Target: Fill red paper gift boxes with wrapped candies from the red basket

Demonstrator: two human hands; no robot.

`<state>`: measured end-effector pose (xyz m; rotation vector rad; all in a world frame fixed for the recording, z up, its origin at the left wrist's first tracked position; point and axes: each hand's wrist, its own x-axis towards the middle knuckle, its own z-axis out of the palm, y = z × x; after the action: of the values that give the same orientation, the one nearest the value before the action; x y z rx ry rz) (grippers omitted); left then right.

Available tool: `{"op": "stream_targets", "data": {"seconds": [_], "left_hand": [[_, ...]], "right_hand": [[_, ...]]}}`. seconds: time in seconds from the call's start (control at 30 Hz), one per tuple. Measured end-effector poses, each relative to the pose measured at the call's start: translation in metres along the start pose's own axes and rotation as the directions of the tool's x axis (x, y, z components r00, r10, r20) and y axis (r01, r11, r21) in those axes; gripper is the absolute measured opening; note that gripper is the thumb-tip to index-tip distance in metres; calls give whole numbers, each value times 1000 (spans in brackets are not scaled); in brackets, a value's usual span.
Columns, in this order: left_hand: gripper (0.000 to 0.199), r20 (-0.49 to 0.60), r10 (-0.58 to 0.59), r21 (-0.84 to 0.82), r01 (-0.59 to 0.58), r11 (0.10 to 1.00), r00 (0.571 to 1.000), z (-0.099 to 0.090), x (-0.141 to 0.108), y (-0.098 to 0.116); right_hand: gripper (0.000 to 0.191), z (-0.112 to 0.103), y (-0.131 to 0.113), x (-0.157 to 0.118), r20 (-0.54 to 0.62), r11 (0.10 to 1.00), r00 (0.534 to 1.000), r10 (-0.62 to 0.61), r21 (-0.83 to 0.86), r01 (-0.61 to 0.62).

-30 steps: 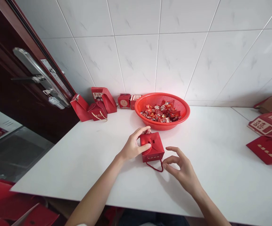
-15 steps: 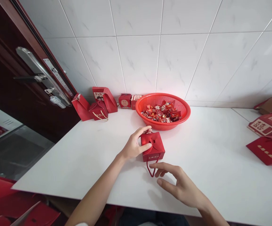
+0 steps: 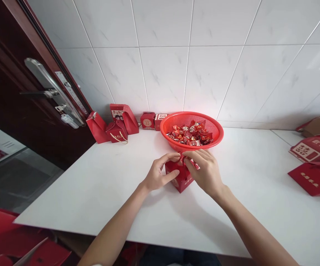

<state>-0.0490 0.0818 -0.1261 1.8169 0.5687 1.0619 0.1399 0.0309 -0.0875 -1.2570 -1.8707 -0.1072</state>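
Red box (image 3: 180, 182) on white table (image 3: 88, 192), cord (image 3: 183, 161) in grip of right hand (image 3: 206, 170), left hand (image 3: 158, 173) around box, its hold unclear

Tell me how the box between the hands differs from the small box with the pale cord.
Handling: the left hand and right hand are at the near box; no hand touches the pale-corded box.
Cord: the near box has a red cord; the pale-corded box, a cream cord.
Place: the near box sits before the basket; the pale-corded box, among other boxes.
Both are red.
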Motion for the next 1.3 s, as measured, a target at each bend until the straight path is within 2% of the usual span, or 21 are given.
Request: {"op": "stream_targets", "data": {"seconds": [0.1,0.17,0.27,0.43,0.63,0.73,0.8,0.93,1.13,1.3], "left_hand": [[39,31,-10,-61,12,998,999,0,-1,3],[38,38,-16,-117,20,993,999,1,-1,5],[36,24,-44,-181,48,982,999,3,0,7],[37,-63,-122,-237,104,966,991,3,1,8],[39,-82,-119,-312,88,946,989,0,1,8],[55,-98,-46,-276,17,961,994,0,2,6],[71,-83,-12,-185,-4,983,997,1,2,6],[93,10,-60,-11,60,998,998,4,1,6],[96,28,-84,75,82,994,996,3,1,-2],[91,99,-38,60,32,998,994,4,1,-3]], "right_hand": [[19,5,2,5,-9,999,1000,8,-53,-8],[16,6,4,7,21,1000,1000,-5,-30,6],[19,3,7,12,129,995,991,-35,98,23],[19,-9,8,26,287,974,958,-22,223,-44],[17,-15,12,42,461,915,884,-77,386,-122],[19,-15,16,47,431,886,902,-30,429,-175],[19,-14,18,49,391,857,920,7,472,-207],[11,-12,19,49,359,786,932,48,562,-257],[5,-13,18,46,351,772,934,63,576,-269],[8,-14,24,45,353,796,931,96,534,-285]]}}
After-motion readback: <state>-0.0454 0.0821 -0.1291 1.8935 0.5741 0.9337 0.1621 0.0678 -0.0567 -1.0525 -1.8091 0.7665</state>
